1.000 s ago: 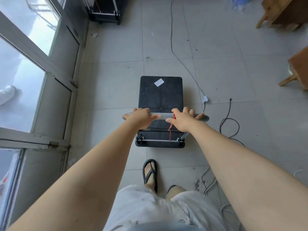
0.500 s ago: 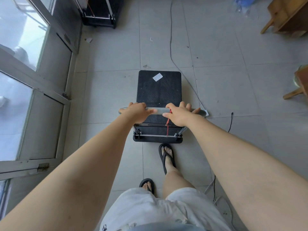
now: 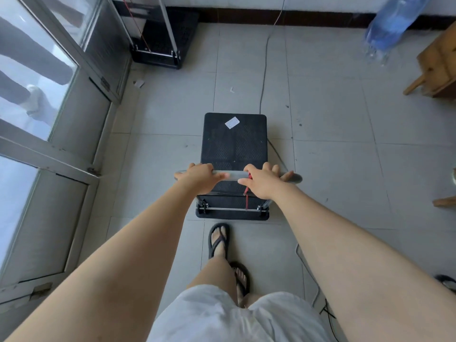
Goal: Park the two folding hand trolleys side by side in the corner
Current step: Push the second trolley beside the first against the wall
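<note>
A black folding hand trolley [image 3: 234, 144] with a white sticker on its deck stands on the tiled floor in front of me. Its silver handle bar [image 3: 230, 174] runs crosswise above the deck's near end. My left hand [image 3: 199, 175] grips the bar's left part and my right hand [image 3: 262, 178] grips its right part, beside a red cord. A second black trolley [image 3: 162, 45] with an upright silver handle stands in the far left corner, against the glass door and the back wall.
A glass door and window frame [image 3: 74, 99] lines the left side. A cable [image 3: 264, 75] runs along the floor past the trolley's right side. Wooden furniture [image 3: 436, 70] and a blue plastic bottle [image 3: 392, 23] sit at the far right. More cables [image 3: 318, 287] lie near my feet.
I have walked forward pushing the trolley toward the corner; the parked trolley and back wall are nearer. Both hands keep the same grip on the bar.
</note>
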A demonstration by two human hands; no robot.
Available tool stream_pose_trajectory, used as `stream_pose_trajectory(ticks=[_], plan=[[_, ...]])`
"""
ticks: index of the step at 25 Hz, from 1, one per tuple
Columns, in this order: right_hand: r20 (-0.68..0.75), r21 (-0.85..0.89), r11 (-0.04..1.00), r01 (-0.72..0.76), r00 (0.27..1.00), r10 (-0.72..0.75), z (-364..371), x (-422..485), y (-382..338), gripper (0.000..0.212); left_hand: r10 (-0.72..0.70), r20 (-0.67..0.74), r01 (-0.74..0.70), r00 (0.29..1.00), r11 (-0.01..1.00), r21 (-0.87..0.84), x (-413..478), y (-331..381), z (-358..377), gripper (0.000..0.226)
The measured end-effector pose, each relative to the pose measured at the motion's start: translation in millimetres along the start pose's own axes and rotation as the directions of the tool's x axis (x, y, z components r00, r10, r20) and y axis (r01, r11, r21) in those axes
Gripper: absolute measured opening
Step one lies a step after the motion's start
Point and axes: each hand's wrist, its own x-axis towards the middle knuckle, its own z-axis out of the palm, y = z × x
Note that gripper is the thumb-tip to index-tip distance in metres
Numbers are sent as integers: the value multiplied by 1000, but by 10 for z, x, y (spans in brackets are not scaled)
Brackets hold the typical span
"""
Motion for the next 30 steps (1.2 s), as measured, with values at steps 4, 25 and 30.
stream_pose_trajectory(ticks=[4,25,30], plan=[[-19,2,1000,22,1000,-22,-550,614,-164,44,3,-20,-3,1000,1000,-5,639,-22,-533,54],[14,-45,997,65,998,-65,-3185,3545,-764,41,-62,19,62,998,998,-23,3437,174,-3179,52],[25,-52,998,35,999,-33,-3802,4218,-936,41,-60,-4,60,998,998,6,4128,210,-3806,61]])
